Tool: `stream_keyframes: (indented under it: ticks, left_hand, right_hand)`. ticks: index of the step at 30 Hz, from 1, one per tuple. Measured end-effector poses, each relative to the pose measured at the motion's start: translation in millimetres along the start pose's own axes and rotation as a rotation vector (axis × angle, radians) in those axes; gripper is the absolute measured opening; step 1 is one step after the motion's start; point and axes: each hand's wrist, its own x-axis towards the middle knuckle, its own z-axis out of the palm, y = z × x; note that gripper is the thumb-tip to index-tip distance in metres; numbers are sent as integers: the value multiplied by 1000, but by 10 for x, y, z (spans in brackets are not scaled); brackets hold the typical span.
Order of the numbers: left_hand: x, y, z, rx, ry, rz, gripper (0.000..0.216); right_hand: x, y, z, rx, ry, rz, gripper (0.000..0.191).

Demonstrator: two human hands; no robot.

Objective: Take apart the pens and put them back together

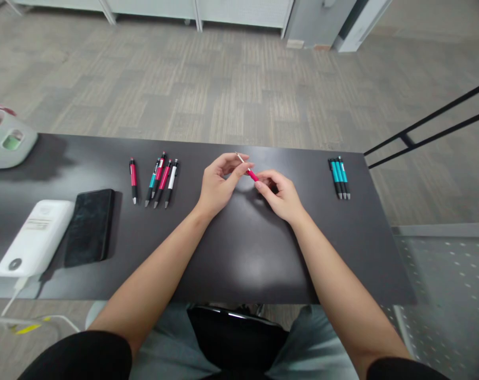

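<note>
- The black worktop (239, 253) runs across the view, with grey carpet floor beyond its far edge.
- At the left edge a grey tray-like object (7, 142) rests on the worktop. It has a green-lined opening, and what lies in it is too blurred to tell.
- A white power bank (35, 237) lies near the left front, with a white cable (13, 296) leading off its near end.
- A black phone (89, 227) lies flat just beside the power bank, on its right.
- The left hand (217, 184) is over the middle of the worktop, its fingers curled and pinched narrow on the upper part of the red pen (252, 174).
- The right hand (281, 195) is just beside it, its fingertips closed on the pen's lower end.
- The red pen is held between the two hands, a little above the worktop's middle. Its long axis slants from lower right to upper left, and a thin pale refill tip (240, 157) points up-left, away from the person.
- A cluster of four pens (162, 179), red, teal and white, lies left of the hands with tips toward the person.
- Three teal pens (339, 178) lie side by side, touching, well to the right, also with tips toward the person.
- A single red pen with black ends (133, 180) lies alone, left of the cluster.
</note>
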Motion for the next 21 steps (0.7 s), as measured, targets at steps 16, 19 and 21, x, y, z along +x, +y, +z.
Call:
stream_keyframes:
  ticks: [16, 19, 21]
  left_hand:
    - [157, 50, -56, 86, -15, -6, 60]
    - [160, 65, -71, 102, -11, 8, 60]
    - [159, 73, -69, 95, 8, 33, 64]
  right_hand:
    - [190, 117, 44, 90, -45, -9, 43]
    - [190, 111, 47, 135, -81, -9, 43]
    - [190, 97, 50, 170, -112, -15, 43]
